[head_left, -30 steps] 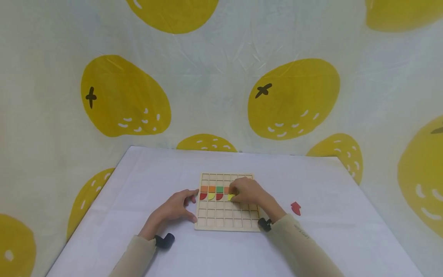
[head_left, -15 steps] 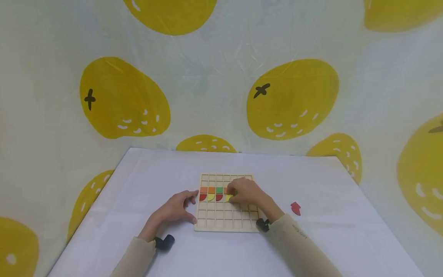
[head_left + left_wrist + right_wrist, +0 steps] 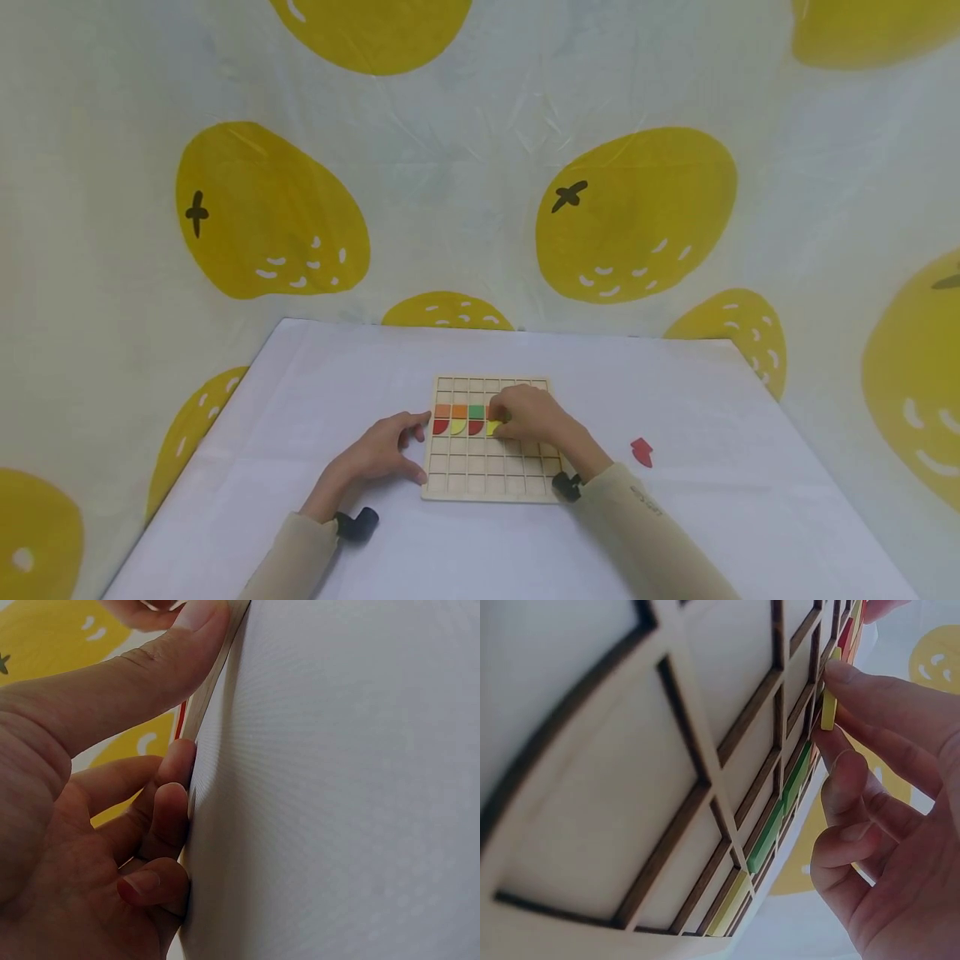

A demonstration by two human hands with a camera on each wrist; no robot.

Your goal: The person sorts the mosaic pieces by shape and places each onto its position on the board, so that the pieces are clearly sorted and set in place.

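A wooden grid board (image 3: 476,482) lies on the white table. My left hand (image 3: 381,450) is at its left side, thumb (image 3: 199,645) and fingertips touching the edge, fingers loosely bent. Over the board, my right hand (image 3: 534,415) pinches a yellow tile (image 3: 829,711) between thumb and fingers, just at a cell in the second coloured row. Beside that cell are a red quarter-round tile (image 3: 476,427), a yellow one (image 3: 458,426) and another red one (image 3: 440,427). Behind them run orange tiles (image 3: 460,411) and a green tile (image 3: 476,411); my right hand hides the rest of this row.
Red pieces (image 3: 641,452) lie on the table right of the board, touching or overlapping. The right wrist view shows green tiles (image 3: 766,838) and a yellowish tile (image 3: 727,904) set in cells farther along. A fruit-patterned curtain (image 3: 465,167) hangs behind the table.
My right hand has shifted slightly left with the yellow tile, closer to the red quarter-round tile. The left hand has stayed at the board's edge.
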